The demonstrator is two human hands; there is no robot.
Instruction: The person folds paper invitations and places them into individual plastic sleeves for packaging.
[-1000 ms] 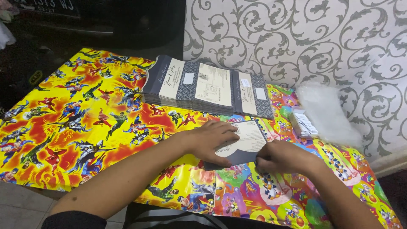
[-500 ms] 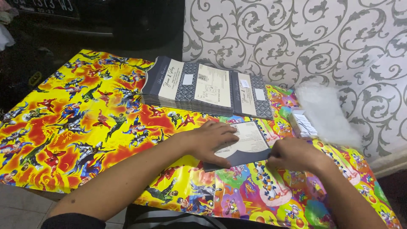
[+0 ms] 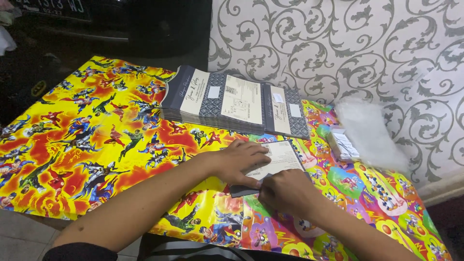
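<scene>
While left hand (image 3: 240, 162) lies flat on folded card (image 3: 275, 162), right hand (image 3: 285, 192) curled over its near edge, grip hidden

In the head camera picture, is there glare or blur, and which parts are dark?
Head view: sharp on the left hand, right hand and card; soft glare on the glossy table cover and plastic bags; the top left corner is dark, detail lost.
</scene>
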